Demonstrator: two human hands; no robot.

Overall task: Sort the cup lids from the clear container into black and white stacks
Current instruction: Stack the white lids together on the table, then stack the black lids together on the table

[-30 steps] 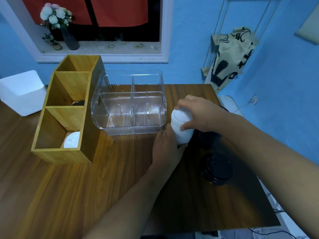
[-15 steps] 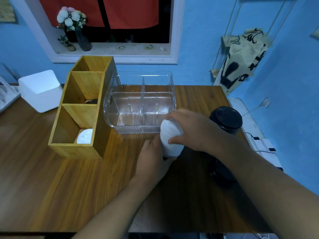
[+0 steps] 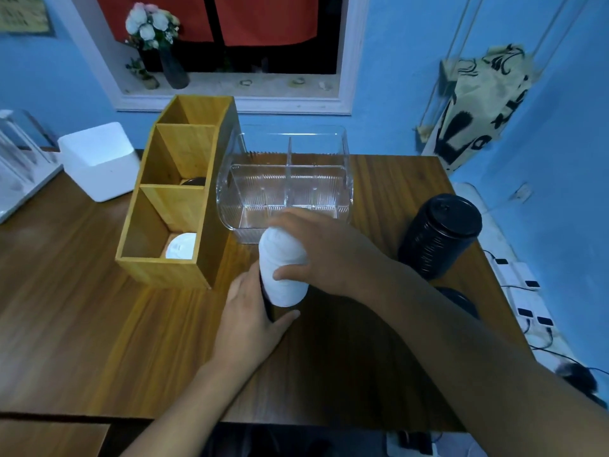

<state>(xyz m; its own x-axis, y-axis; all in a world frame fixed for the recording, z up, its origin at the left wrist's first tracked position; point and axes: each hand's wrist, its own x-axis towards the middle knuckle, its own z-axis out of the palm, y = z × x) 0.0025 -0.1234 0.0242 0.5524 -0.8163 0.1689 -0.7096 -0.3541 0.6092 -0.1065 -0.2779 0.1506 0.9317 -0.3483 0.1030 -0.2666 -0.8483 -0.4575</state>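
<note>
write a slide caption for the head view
Left hand and right hand hold a white lid stack in front of the clear container; a black lid stack stands at right.

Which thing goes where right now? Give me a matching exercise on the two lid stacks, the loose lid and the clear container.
Things:
1. white lid stack
2. black lid stack
3. single white lid
4. clear container

Places:
A. in the near compartment of the wooden organizer
B. standing near the right edge of the table
C. just right of the wooden organizer, no lids visible inside
D. gripped by the left hand and right hand

Pairs: 1-D, 2-B, 3-A, 4-C.
</note>
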